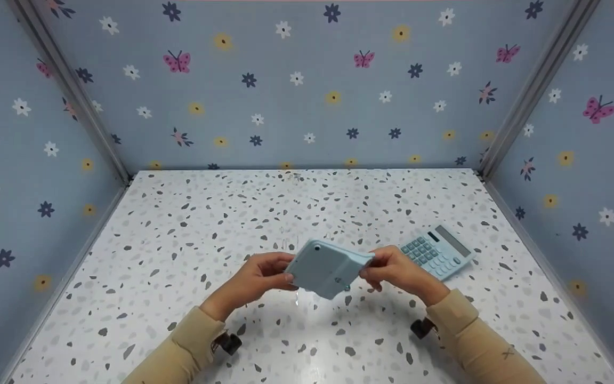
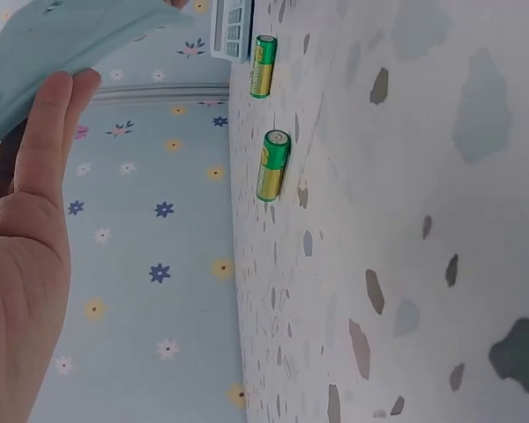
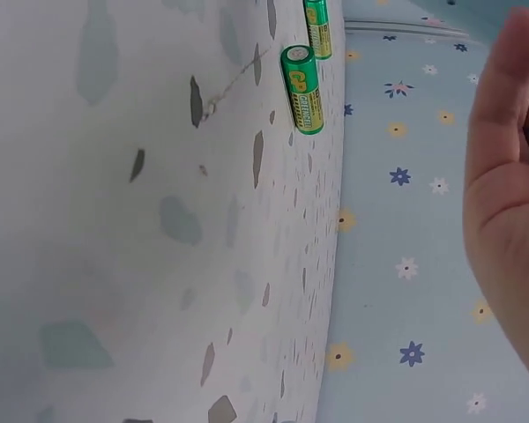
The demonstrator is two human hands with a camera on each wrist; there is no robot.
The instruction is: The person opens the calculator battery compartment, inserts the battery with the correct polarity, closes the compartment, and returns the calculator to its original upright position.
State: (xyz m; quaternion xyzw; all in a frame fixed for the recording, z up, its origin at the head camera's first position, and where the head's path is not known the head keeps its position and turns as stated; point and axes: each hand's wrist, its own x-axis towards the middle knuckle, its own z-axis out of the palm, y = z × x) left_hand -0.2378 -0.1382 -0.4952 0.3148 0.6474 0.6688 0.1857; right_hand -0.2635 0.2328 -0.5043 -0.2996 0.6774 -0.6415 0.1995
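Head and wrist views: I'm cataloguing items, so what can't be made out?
Head: far face of creased pale-blue case, turned away.
Head: corner of pale-blue rectangular calculator, behind right hand; key labels, too small.
Right wrist: end of farther green cylindrical battery, cut by top edge.

A battery reads "GP GREENCELL"; the right sleeve bears an X-like mark.

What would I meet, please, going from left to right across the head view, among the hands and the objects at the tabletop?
The left hand's fingers → the pale blue item held between both hands → the right hand's fingers → the light blue calculator.
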